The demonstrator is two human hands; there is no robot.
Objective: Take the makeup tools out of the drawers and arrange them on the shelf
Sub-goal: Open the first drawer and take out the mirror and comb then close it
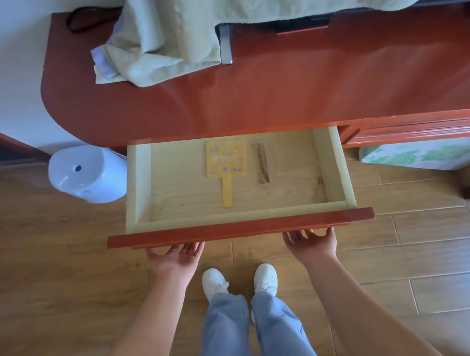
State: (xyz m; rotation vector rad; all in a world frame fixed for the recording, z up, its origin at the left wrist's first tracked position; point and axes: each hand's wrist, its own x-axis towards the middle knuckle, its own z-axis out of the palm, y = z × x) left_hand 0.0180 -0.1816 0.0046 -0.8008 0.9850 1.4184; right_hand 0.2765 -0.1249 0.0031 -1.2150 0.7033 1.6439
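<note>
Holding the drawer by the underside of its red front panel, palms up. Left hand gripping under the left part of the panel, right hand under the right part; fingers reaching under the panel edge, tips hidden, so how tightly curled cannot be told. Nothing else held in either hand. Spacing the hands apart this way, probably for keeping the drawer level and sliding straight.

Drawer standing well open, interior fully exposed. Lying flat on the drawer floor toward the far side: a yellow hand mirror, handle pointing near, and just to its right, apart from it, a brown comb. Both untouched, not yet taken out.

Beyond the drawer, the glossy red tabletop offering bare surface; a pale green cloth draping over its far left part and hanging across the far side. A white bin standing on the floor just left of the drawer. Nothing blocking access to the mirror or comb from above. No shelf identifiable as such.
</note>
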